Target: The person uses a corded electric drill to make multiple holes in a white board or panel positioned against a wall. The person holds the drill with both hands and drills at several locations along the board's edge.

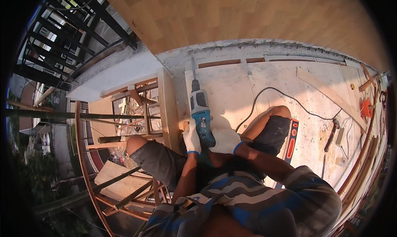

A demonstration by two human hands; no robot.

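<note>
A teal and grey rotary hammer drill (pixel 200 113) lies lengthwise in front of me, its chuck and thin bit (pixel 194 73) pointing away toward the pale concrete edge (pixel 178 57). My left hand (pixel 191 137), in a white knit glove with a blue cuff, is closed against the left side of the drill's body. My right hand (pixel 226 141), gloved alike, wraps the rear grip, and its fingers are partly hidden. The bit's tip is close to the concrete, but I cannot tell whether it touches. My bare knees are bent on either side of the drill.
A black power cord (pixel 285 92) curves across the pale boards on the right. A red spirit level (pixel 292 141), a black-handled tool (pixel 331 137), a loose plank (pixel 326 94) and a red bucket (pixel 365 108) are there too. At left, wooden framing (pixel 167 113) borders an open drop with bamboo poles (pixel 109 139).
</note>
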